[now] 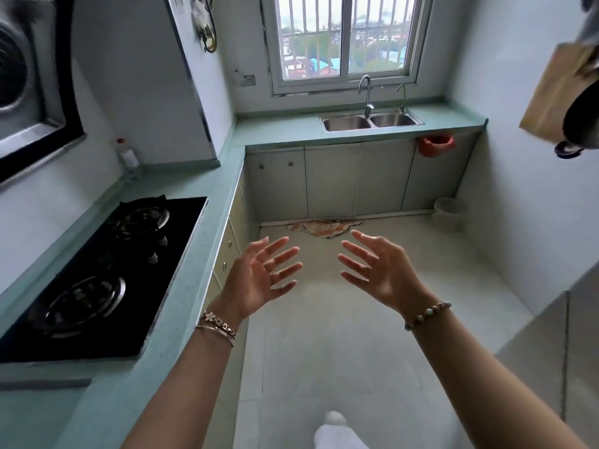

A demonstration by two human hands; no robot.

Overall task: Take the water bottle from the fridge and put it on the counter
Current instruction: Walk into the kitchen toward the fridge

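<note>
Both hands raised over the floor, palms facing each other, nothing held. Left hand (259, 280): fingers spread apart, empty. Right hand (379, 270): fingers likewise splayed, empty. Bracelets on both wrists.

Step in hand, by my reading: the very start, before any reach. No water bottle between or near the fingers, and none set out in the open.

Left of the hands, the green counter (194, 254) runs alongside, carrying a black gas hob (107, 273). Farther along it, by the wall, a small clear bottle with a red cap (128, 155); too blurred to say what it holds, and it stands on the counter, so probably not the task's bottle.

At the right edge, a pale grey panel (551, 335), possibly the fridge side; cannot confirm.

Far end: double sink (371, 121) under the window (345, 37).

Next move calls for turning toward the fridge, finding its door and opening it.
</note>
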